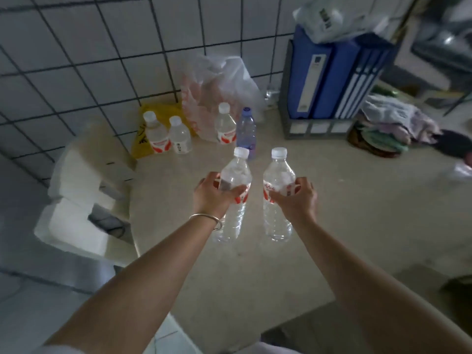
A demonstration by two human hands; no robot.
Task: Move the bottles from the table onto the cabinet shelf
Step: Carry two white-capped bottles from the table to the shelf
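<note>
My left hand (213, 194) grips a clear water bottle (235, 175) with a white cap and red label around its middle. My right hand (297, 198) grips a second clear bottle (278, 172) of the same kind. Both bottles are upright over the beige table (357, 200). Farther back on the table stand several more bottles: two short clear ones (155, 132) (179, 135) at the left, one clear one (225, 123) by the plastic bag, and a bluish one (246, 131) next to it. No cabinet shelf is in view.
A white plastic bag (224, 85) and a yellow bag (145, 139) lie against the tiled wall. Blue binders in a grey rack (332, 80) stand at the back right, with crumpled cloth (390, 126) beside them. White foam blocks (84, 175) sit left of the table.
</note>
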